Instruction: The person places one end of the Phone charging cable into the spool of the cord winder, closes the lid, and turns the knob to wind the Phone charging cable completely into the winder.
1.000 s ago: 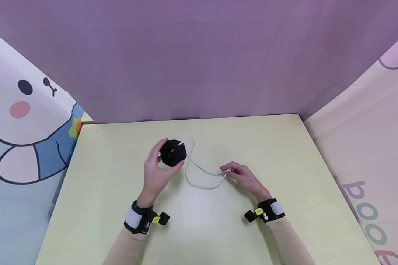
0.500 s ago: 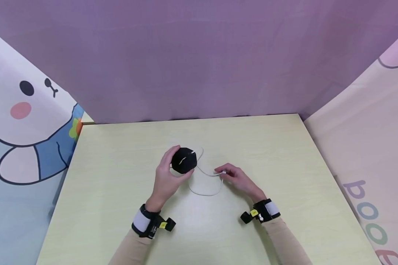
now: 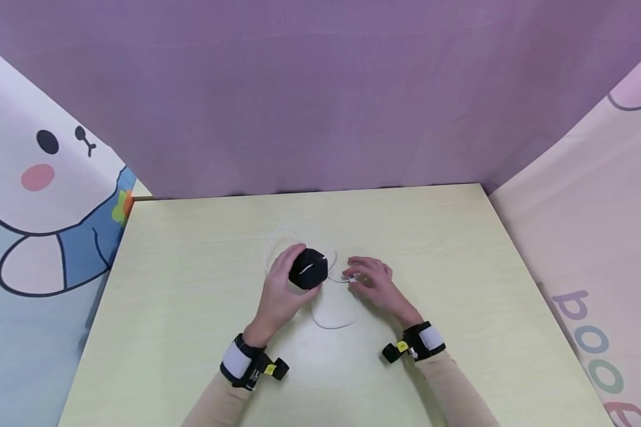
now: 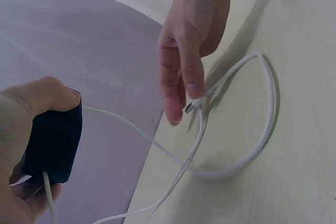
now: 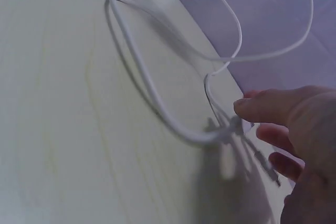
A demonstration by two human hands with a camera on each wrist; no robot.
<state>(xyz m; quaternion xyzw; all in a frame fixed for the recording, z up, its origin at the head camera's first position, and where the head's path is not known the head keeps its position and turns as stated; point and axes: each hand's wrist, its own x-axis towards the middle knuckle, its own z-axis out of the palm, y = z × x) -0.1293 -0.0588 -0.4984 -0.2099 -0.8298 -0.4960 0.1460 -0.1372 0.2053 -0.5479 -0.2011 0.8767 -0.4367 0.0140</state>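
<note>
A black hexagonal block (image 3: 308, 269) sits in my left hand (image 3: 280, 296), gripped by its sides between thumb and fingers. White cable crosses its top face, and in the left wrist view cable strands leave the block (image 4: 55, 142) from more than one side. To the right, my right hand (image 3: 376, 284) pinches the white cable's plug end (image 3: 352, 279) between thumb and finger, other fingers loosely spread. The metal tip of a plug (image 4: 191, 106) shows by the thumb in the left wrist view. Between the hands the white cable (image 5: 152, 90) hangs in a loose loop.
A pale wood-grain table (image 3: 192, 237) lies under both hands. At its back edge rises a purple curtain (image 3: 320, 107). Printed cloths stand at the left (image 3: 37, 249) and right (image 3: 577, 207). Each wrist wears a black strap with a small camera.
My left hand has carried the black block rightward and slightly nearer. The right hand has shifted a little left, its fingers more spread. A cable loop now shows beyond the left hand.
</note>
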